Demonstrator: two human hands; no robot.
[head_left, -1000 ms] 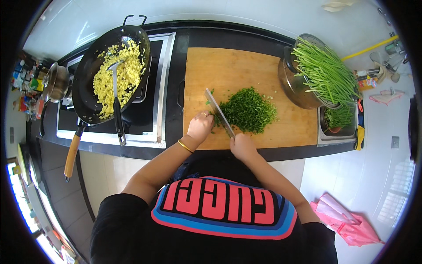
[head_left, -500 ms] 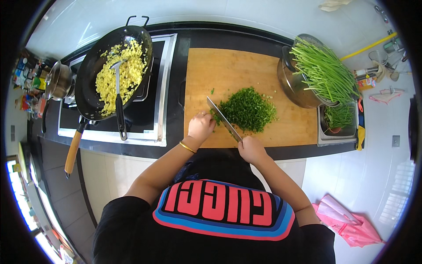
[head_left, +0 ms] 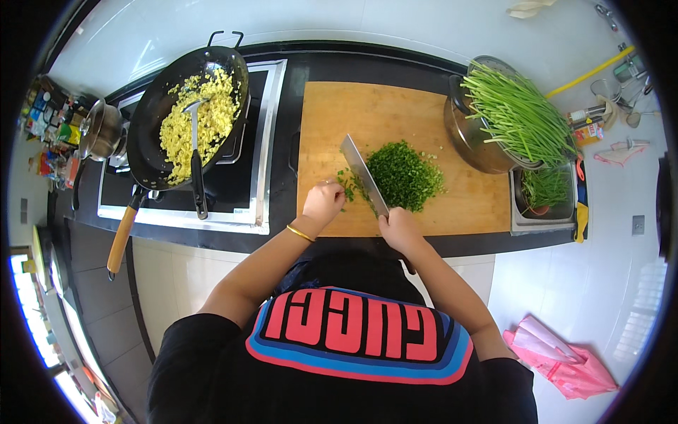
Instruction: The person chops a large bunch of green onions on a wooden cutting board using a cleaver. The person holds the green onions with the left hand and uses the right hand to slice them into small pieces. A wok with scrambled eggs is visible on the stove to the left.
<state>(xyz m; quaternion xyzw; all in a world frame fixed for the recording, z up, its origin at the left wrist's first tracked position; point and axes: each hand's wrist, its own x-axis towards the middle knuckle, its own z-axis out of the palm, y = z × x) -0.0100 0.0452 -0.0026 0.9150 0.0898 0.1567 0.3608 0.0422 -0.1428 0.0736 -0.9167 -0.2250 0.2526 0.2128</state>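
My right hand (head_left: pixel 401 230) is closed round the handle of a kitchen knife (head_left: pixel 364 174) with a broad, straight blade. The blade stands tilted over the wooden cutting board (head_left: pixel 395 106), its tip toward the far left. Against its right side lies a mound of finely chopped green chives (head_left: pixel 402 175). My left hand (head_left: pixel 325 201), with a gold bangle at the wrist, rests at the board's near left with curled fingers. Loose green bits (head_left: pixel 347 182) lie between its fingertips and the blade; whether the fingers pinch any is hidden.
At left, a black wok (head_left: pixel 145 134) of scrambled egg (head_left: pixel 212 120) with a spatula (head_left: pixel 196 177) sits on the stove; its wooden handle overhangs the counter edge. A saucepan (head_left: pixel 102 131) stands beyond. At right, long green stalks (head_left: pixel 519 116) top a metal pot (head_left: pixel 470 145), beside a small sink (head_left: pixel 522 225).
The knife has shifted slightly right, its broad face now more visible and its tip farther from me. More loose green bits show beside my left hand, which has barely moved.
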